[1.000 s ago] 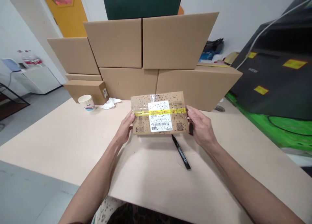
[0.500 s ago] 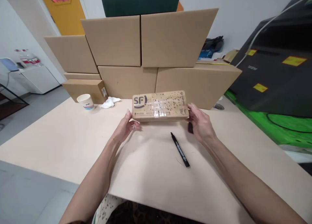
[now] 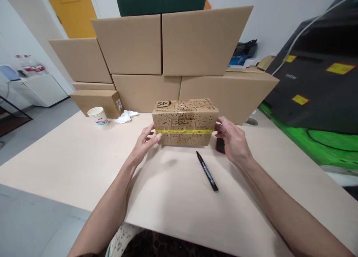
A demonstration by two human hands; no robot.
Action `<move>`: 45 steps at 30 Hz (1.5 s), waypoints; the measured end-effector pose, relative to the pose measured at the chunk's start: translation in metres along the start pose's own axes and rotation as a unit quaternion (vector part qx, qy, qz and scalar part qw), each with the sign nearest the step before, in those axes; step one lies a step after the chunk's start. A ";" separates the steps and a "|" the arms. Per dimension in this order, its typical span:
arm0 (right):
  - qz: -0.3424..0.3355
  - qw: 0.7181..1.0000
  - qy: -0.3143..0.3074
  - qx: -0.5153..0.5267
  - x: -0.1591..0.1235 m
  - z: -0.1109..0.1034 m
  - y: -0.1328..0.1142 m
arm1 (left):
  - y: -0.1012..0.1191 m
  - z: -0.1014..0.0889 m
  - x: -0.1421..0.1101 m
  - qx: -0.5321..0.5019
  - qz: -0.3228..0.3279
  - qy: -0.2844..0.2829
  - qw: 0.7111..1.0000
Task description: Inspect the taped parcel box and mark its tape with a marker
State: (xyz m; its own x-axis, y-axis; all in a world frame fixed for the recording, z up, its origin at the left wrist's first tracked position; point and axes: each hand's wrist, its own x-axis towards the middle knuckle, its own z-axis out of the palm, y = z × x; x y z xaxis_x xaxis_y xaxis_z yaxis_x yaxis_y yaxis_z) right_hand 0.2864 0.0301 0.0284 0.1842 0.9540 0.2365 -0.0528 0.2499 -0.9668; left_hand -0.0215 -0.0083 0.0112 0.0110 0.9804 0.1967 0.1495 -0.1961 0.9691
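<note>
A brown cardboard box (image 3: pixel 184 122) with dark speckles, SF print on top and a yellow tape band across its front is between my hands. My left hand (image 3: pixel 144 142) grips its left end, thumb at the front lower corner. At the right end, my right hand (image 3: pixel 233 139) has its fingertips against the box's side. Nearer to me lies a black marker pen (image 3: pixel 207 171), cap end pointing away. Partly hidden behind my right hand, a dark phone-like object (image 3: pixel 220 145) with a red edge rests on the table.
Large cardboard boxes (image 3: pixel 145 94) are stacked behind, a dark green box (image 3: pixel 162 1) on top. On the left of the table (image 3: pixel 69 163) stand a paper cup (image 3: pixel 97 116), a crumpled tissue (image 3: pixel 126 116) and a smaller carton (image 3: pixel 96 102). A black-covered object (image 3: pixel 316 78) rises at the right.
The box has tilted so its front face with the yellow tape now shows and its top is foreshortened. My left thumb has moved down onto the front. More of the dark object shows.
</note>
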 end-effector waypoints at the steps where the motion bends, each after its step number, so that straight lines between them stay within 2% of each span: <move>1: -0.001 1.000 -0.001 -0.001 0.000 0.000 0.000 | 0.001 0.000 0.000 -0.009 0.007 -0.007 1.000; 5: 0.014 1.000 0.001 0.011 0.001 0.002 0.000 | 0.002 0.002 0.001 -0.052 0.041 -0.045 0.997; 10: 0.055 0.997 0.033 0.054 0.008 0.001 0.003 | -0.006 -0.003 0.002 -0.023 0.038 -0.004 0.999; 13: 0.079 0.994 0.033 0.071 0.010 0.001 0.007 | -0.010 -0.006 0.003 0.024 0.063 0.002 0.998; 18: 0.101 0.993 -0.009 0.067 0.006 0.003 0.015 | -0.012 -0.001 0.004 -0.013 0.122 0.015 0.992; 22: 0.132 0.988 -0.062 0.057 0.000 0.006 0.019 | -0.012 0.001 0.005 -0.050 0.151 0.068 0.985; 26: 0.188 0.972 -0.119 0.074 -0.005 0.010 0.018 | -0.011 -0.004 0.006 -0.062 0.179 0.109 0.976; 31: 0.280 0.944 -0.130 0.121 -0.017 0.024 0.018 | -0.003 -0.007 0.003 -0.004 0.225 0.128 0.966; 35: 0.303 0.928 -0.169 0.141 -0.027 0.030 0.020 | 0.003 -0.006 0.001 -0.029 0.249 0.123 0.960; 37: 0.310 0.922 -0.186 0.140 -0.031 0.031 0.021 | 0.004 -0.006 0.000 -0.035 0.240 0.124 0.962; 40: 0.309 0.918 -0.205 0.143 -0.034 0.031 0.019 | 0.004 -0.007 0.001 -0.021 0.190 0.138 0.972; 45: 0.300 0.912 -0.240 0.146 -0.031 0.025 0.012 | -0.004 -0.012 0.006 0.023 0.118 0.188 0.975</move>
State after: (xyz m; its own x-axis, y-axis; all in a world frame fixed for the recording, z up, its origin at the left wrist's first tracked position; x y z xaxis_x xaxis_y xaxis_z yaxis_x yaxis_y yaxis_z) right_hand 0.2554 0.0074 0.0120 -0.4116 0.8784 -0.2430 -0.2747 -0.3738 -0.8859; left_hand -0.0342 -0.0016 0.0101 -0.3121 0.8298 0.4626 0.2302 -0.4063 0.8842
